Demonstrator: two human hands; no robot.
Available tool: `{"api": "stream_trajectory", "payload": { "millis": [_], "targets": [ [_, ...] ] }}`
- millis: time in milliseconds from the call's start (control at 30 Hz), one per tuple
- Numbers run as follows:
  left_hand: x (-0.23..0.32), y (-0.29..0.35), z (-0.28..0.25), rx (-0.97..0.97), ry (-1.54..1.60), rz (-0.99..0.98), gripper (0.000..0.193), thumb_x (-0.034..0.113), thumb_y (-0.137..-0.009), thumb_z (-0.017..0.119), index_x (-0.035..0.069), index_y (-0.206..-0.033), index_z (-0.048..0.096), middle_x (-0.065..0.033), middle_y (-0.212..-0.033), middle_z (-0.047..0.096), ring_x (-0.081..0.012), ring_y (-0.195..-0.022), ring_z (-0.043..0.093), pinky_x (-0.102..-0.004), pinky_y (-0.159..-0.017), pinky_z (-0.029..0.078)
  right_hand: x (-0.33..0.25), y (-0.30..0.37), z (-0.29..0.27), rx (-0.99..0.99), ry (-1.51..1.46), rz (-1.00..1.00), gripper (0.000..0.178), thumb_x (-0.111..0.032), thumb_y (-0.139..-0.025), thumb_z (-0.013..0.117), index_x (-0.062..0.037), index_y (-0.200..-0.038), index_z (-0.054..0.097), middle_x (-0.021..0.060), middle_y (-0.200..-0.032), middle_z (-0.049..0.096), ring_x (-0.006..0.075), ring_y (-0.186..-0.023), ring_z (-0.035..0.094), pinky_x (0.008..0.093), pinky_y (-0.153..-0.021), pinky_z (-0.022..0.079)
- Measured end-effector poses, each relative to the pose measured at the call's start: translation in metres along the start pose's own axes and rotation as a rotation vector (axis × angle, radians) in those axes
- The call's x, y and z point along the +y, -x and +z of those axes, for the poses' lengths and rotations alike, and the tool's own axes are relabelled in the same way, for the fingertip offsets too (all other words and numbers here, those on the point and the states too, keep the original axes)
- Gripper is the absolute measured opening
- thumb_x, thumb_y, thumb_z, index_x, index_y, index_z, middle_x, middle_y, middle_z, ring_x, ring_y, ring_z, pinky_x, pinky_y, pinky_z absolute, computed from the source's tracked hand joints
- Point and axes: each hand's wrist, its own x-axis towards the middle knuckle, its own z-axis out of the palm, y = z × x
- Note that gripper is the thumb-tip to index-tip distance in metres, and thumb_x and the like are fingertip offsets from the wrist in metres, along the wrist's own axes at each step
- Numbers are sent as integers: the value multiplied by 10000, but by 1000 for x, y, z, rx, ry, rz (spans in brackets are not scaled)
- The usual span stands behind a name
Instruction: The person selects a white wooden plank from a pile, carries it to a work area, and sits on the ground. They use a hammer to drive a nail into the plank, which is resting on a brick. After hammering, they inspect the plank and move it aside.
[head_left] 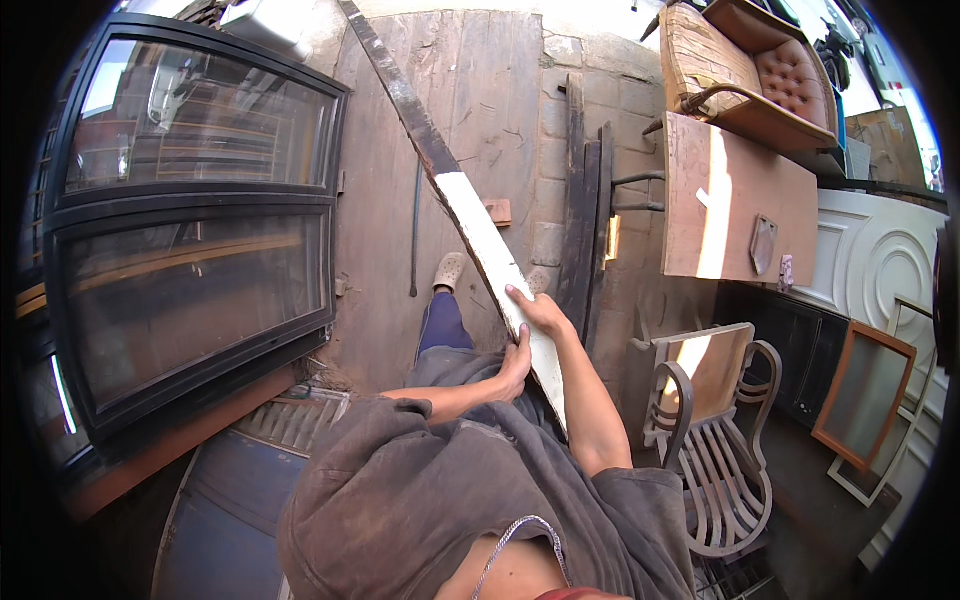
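Both hands gripped a long plank (500,265) held slanting up and away from the body: the right hand (541,312) lay on top with fingers closed over its edge, and the left hand (516,362) clasped it from below, likely to steady its length above the wooden floor (400,260).

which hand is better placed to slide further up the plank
Right, probably. The right hand already sits higher on the long plank, fingers over its face, arm extended. The left hand wraps the edge lower down, close to the body.
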Motion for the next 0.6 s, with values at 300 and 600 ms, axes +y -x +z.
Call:
{"api": "stream_trajectory", "payload": {
  "millis": [300,600],
  "targets": [
    [42,47,-94,-369,-596,-229,768,542,-980,464,-67,-1425,319,-263,-1418,401,-361,-1328,425,-440,-1051,416,18,-2,74,147,4,30,933,-801,-752,534,87,-987,704,289,-997,685,368,-989,676,425,-864,507],
    [108,-79,-249,81,-235,26,663,514,-1005,425,-82,-1289,488,-223,-1238,594,-301,-1169,582,-414,-996,467,46,-37,107,359,199,117,887,-758,-709,638,64,-1041,670,263,-1061,663,398,-1027,642,471,-887,500]
  ]
}}
